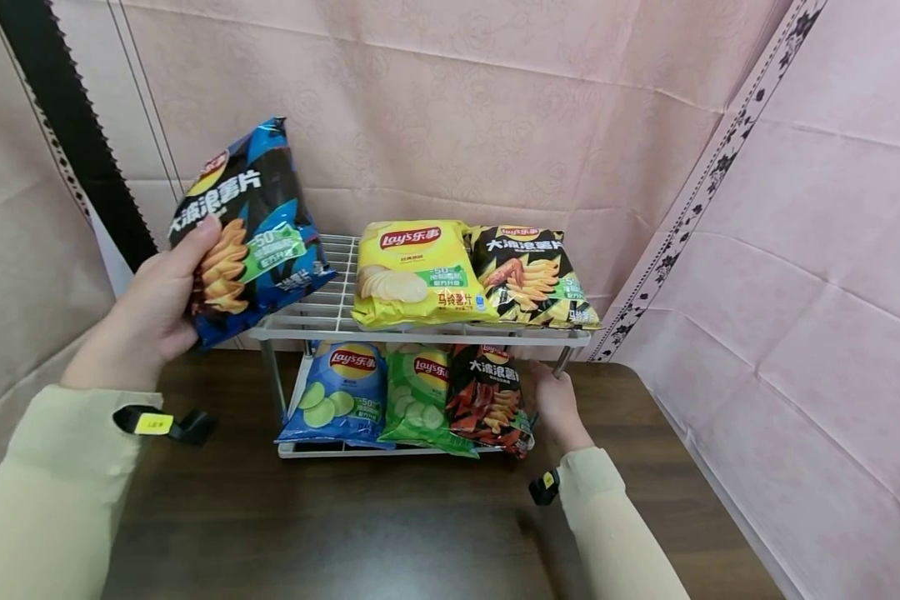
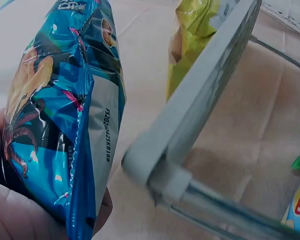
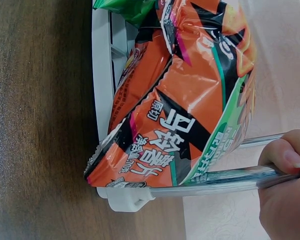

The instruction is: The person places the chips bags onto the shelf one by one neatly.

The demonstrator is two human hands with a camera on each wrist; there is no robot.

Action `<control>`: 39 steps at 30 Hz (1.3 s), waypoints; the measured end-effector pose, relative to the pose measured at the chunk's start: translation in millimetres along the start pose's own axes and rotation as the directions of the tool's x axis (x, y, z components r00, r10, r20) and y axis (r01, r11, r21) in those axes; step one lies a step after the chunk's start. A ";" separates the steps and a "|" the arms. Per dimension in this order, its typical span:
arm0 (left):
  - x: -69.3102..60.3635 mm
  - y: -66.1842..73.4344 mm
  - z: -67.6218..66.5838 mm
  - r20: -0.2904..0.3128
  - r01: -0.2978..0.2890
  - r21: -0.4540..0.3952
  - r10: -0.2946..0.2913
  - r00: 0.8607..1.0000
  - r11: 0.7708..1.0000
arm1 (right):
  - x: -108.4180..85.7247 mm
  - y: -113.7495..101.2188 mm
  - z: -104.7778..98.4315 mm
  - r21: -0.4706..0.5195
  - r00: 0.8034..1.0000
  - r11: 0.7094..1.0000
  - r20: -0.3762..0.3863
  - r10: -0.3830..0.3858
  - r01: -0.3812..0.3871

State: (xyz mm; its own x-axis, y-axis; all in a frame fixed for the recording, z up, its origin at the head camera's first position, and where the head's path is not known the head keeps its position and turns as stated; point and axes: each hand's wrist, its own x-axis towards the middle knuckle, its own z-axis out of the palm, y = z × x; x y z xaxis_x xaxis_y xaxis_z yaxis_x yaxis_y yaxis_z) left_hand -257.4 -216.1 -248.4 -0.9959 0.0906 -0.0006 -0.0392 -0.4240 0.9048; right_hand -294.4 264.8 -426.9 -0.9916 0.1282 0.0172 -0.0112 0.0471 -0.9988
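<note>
My left hand (image 1: 153, 304) grips a blue and black chip bag (image 1: 258, 237), thumb across its front, raised beside the left end of a white two-tier wire rack (image 1: 307, 321). In the left wrist view that bag (image 2: 55, 115) shows its side seam, close to the rack's corner (image 2: 150, 150). At the rack's right side, my right hand (image 1: 557, 404) holds the metal post; the right wrist view shows its fingers (image 3: 285, 155) around the post (image 3: 225, 181). Next to it on the lower tier leans a red and black chip bag (image 1: 489, 396).
A yellow chip bag (image 1: 420, 275) and a black and yellow one (image 1: 532, 275) lie on the upper tier. Below are a blue lime chip bag (image 1: 341, 392) and a green cucumber one (image 1: 417, 396). The rack stands on a dark wooden table (image 1: 330, 525) before pink cloth walls (image 1: 450, 125).
</note>
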 end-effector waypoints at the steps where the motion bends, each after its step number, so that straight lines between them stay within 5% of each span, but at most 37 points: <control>1: 1.3 0.2 4.2 0.008 0.003 0.030 -0.003 1.000 1.000 | 0.2 0.1 -0.3 -0.001 1.000 1.000 -0.001 0.003 -0.003; 12: 11.7 -3.1 33.9 0.053 0.080 0.184 -0.091 0.994 0.980 | 1.8 0.1 -0.5 -0.034 1.000 0.999 -0.007 -0.007 0.007; 17: 17.8 -5.7 37.5 0.042 0.058 0.319 -0.075 0.996 0.946 | 0.6 -0.3 0.9 -0.013 1.000 1.000 -0.006 -0.004 0.004; 25: 23.0 -12.6 39.8 0.004 -0.039 0.610 0.047 0.999 0.791 | 1.8 0.2 0.5 0.015 0.999 1.000 0.020 -0.027 0.026; 31: 25.3 -16.6 40.1 0.017 -0.117 0.683 0.145 0.989 0.721 | 1.8 0.7 1.0 0.018 1.000 1.000 0.016 -0.024 0.024; 39: 28.9 -20.7 35.3 0.057 -0.109 0.764 0.102 0.993 0.636 | 1.3 1.6 0.1 -0.024 1.000 0.999 -0.006 -0.030 0.030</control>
State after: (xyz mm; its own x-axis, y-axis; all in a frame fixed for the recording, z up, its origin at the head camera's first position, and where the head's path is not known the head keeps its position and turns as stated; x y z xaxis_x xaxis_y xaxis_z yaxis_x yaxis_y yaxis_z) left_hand -282.4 -172.9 -252.2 -0.9884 0.0980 0.1158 0.1461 0.4088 0.9009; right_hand -295.7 264.9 -428.5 -0.9901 0.1322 0.0474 -0.0377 0.0749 -0.9965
